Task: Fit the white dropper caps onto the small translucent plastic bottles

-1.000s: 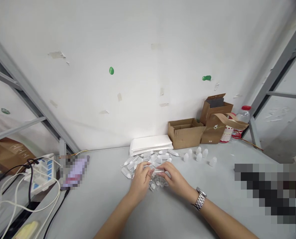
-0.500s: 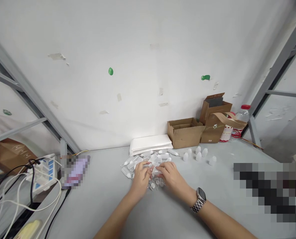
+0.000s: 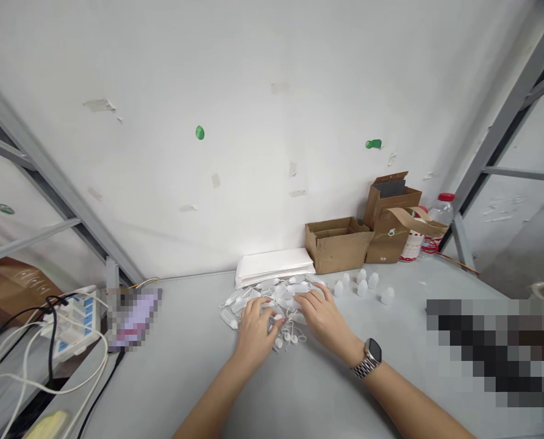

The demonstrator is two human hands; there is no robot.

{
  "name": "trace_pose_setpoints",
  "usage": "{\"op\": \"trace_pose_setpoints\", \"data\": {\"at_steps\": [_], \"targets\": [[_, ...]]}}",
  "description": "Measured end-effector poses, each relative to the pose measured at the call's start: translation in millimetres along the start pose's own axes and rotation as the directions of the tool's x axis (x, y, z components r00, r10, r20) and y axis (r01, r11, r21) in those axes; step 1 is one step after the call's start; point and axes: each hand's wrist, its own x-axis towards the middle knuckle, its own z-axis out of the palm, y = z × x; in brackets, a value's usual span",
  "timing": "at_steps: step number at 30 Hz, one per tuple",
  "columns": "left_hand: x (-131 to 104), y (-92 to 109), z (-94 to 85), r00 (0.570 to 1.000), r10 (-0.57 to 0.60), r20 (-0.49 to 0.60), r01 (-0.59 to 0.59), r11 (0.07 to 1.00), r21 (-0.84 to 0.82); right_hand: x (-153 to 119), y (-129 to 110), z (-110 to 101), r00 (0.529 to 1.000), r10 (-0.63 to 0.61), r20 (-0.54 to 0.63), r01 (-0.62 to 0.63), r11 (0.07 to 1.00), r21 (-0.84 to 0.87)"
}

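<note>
A pile of small translucent plastic bottles (image 3: 258, 292) lies on the grey table in front of me, with loose white caps on loops (image 3: 291, 337) at its near edge. My left hand (image 3: 255, 332) is at the left side of the pile, thumb and fingers curled around a small white cap (image 3: 278, 317) at their tips. Over the right side of the pile rests my right hand (image 3: 320, 311), its fingers apart and touching the bottles, with no held piece visible. A metal-band watch is on my right wrist.
Several small white pieces (image 3: 362, 286) stand to the right. Behind the pile are white sheets or envelopes (image 3: 274, 267), an open cardboard box (image 3: 340, 253), a brown paper bag (image 3: 384, 235) and a red-capped bottle (image 3: 442, 210). A power strip (image 3: 77, 320) with tangled cables is at left.
My hands have moved apart from their meeting point over the pile. The right hand has loosened from a bottle and its fingers have spread farther up the pile.
</note>
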Motion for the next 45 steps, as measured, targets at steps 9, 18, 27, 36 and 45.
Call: {"op": "trace_pose_setpoints", "data": {"at_steps": [9, 18, 27, 36, 45], "targets": [[0, 9, -4.2, 0.997, -0.035, 0.072, 0.051, 0.968, -0.245, 0, -18, -2, 0.999, -0.045, -0.006, 0.045, 0.998, 0.053], [8, 11, -17.8, 0.993, -0.005, 0.118, 0.04, 0.954, -0.298, 7, 3, -16, 0.984, -0.172, 0.052, 0.173, 0.985, -0.015], [2, 12, -18.2, 0.994, 0.064, 0.093, -0.047, 0.983, -0.18, -2, 40, -29, 0.999, -0.034, -0.026, 0.031, 0.994, -0.107], [6, -1, -11.8, 0.987, 0.109, 0.115, -0.11, 0.994, 0.007, -60, 66, -61, 0.616, 0.746, -0.252, -0.75, 0.653, 0.102], [13, -26, -55.0, 0.921, -0.123, 0.369, 0.176, 0.978, -0.113, -87, 65, -47, 0.503, 0.841, 0.197, -0.855, 0.518, -0.03]]}}
